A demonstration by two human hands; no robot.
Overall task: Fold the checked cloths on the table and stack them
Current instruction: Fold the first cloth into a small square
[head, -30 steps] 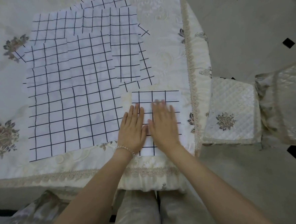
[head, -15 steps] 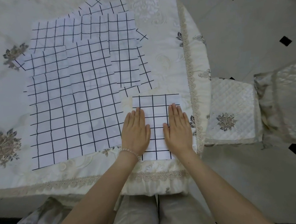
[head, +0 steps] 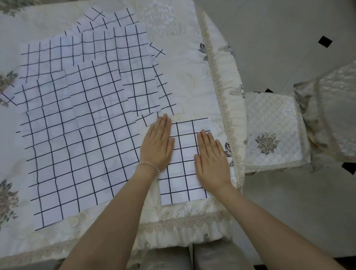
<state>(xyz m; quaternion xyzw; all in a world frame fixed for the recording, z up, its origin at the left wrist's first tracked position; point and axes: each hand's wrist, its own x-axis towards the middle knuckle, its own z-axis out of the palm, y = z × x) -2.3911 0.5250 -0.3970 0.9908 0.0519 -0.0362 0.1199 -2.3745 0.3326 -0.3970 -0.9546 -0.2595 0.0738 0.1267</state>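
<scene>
A small folded checked cloth, white with black grid lines, lies near the table's front right corner. My left hand rests flat on its left edge, fingers together and stretched out. My right hand lies flat on its right side. Neither hand grips anything. To the left, several unfolded checked cloths lie spread out and overlapping across the middle of the table.
The table wears a cream embroidered cover with a lace-trimmed edge on the right and front. A quilted stool stands close to the right edge, with a second covered seat beyond it. Grey floor lies further right.
My hands, side by side in the cloth's middle a second ago, have slid apart toward its left and right edges, and the left hand has moved further up.
</scene>
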